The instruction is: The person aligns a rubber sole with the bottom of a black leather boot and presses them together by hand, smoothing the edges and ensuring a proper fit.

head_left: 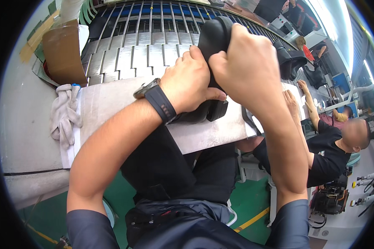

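Note:
Both of my hands grip one black boot held upright over the metal worktable. My left hand, with a dark watch on its wrist, wraps around the boot's lower part from the left. Clasped over the boot's upper part on the right side is my right hand. The boot's heel and sole show below my hands, close to the tabletop. Much of the boot is hidden behind my fingers.
A slatted metal conveyor runs behind the table. White cloth gloves lie at the table's left edge, a brown cardboard box beyond them. More black boots sit on the conveyor at right. A seated person in black works beside me.

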Demonstrator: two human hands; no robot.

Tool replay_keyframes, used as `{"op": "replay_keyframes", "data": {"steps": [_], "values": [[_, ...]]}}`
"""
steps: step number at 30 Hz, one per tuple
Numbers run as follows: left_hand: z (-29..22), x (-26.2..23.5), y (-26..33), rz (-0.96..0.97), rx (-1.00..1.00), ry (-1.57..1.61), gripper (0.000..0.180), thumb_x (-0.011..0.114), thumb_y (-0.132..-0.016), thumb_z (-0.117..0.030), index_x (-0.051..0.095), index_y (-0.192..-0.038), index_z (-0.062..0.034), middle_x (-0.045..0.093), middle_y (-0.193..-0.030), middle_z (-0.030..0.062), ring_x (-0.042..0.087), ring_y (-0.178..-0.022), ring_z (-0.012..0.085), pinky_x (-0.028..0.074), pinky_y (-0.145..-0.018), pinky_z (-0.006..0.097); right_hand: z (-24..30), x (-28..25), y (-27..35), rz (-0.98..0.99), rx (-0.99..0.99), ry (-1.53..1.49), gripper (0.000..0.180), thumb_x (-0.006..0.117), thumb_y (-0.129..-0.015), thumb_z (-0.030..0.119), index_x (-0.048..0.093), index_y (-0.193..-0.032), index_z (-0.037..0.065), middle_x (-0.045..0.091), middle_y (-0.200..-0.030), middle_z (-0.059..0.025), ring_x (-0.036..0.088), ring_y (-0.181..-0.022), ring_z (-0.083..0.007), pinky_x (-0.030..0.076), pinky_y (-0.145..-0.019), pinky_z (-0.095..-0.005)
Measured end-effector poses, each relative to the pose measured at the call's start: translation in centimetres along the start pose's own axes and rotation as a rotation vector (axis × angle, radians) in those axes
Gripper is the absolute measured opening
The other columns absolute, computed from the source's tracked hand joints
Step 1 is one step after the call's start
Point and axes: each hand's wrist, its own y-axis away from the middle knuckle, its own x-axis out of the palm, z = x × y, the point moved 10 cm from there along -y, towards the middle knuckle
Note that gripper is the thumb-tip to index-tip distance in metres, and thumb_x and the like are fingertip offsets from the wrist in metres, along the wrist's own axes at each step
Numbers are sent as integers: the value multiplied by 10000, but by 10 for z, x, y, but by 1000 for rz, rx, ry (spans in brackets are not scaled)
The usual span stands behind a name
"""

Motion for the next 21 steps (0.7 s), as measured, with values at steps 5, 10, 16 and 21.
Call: {"op": "replay_keyframes", "data": {"steps": [5, 10, 16, 21], "values": [[21, -5, -3, 38, -37, 127, 1375, 1024, -647, -506, 280, -1487, 289, 639, -1291, 398, 670, -1251, 471, 574, -1055, 447, -33, 31, 2, 10, 20, -396, 693, 761, -834, 169, 586, -1414, -168, 750, -1192, -331, 775, -1123, -358, 587, -1014, -398], [36, 2, -6, -18, 16, 210, 1315, 1039, -614, -470, 348, -1499, 218, 651, -1317, 348, 678, -1248, 454, 572, -1052, 457, -63, 93, 67, -5, 214, -988, 568, 791, -960, 113, 600, -1464, -66, 788, -1211, -225, 784, -1134, -270, 612, -1008, -380], [39, 1, -8, -39, 64, 269, 1186, 1031, -634, -427, 437, -1479, 154, 678, -1300, 311, 695, -1227, 441, 569, -1050, 458, -61, 98, 82, -109, 219, -958, 461, 764, -965, 87, 657, -1382, -78, 798, -1129, -241, 807, -1071, -296, 628, -949, -378], [25, -6, -5, -24, 58, 380, 1048, 1031, -683, -227, 461, -1516, 58, 687, -1351, 215, 683, -1271, 323, 523, -1109, 392, -61, 92, 80, -108, 152, -794, 427, 760, -944, 107, 676, -1308, -98, 795, -1015, -261, 821, -972, -352, 643, -855, -388]]}}
